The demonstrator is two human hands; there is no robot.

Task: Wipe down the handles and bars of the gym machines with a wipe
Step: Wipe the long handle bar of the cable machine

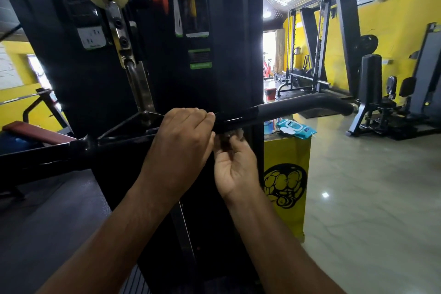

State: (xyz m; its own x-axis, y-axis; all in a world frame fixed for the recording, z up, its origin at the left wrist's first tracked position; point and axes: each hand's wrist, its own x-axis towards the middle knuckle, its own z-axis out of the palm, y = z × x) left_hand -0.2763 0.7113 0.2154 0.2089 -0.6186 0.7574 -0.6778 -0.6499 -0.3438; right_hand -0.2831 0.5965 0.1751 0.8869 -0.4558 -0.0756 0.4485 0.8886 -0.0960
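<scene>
At bar centre: left hand (181,141) curled over the bar (238,118). Right hand (235,164) just beneath, fingers pinching what looks like a crumpled wipe (231,135). Right-end grip (305,107) probably still to wipe. Beyond: wipe pack (296,127) on yellow stand (286,174); far machines (381,93) likely remain.

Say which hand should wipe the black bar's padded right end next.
Right: the right hand, beneath the black metal bar nearer that end, seemingly pinches a pale wipe; left hand grips the bar.

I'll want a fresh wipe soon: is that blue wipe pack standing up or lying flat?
Lying flat. The wipe pack rests on top of the yellow stand, its white lid facing up.
</scene>
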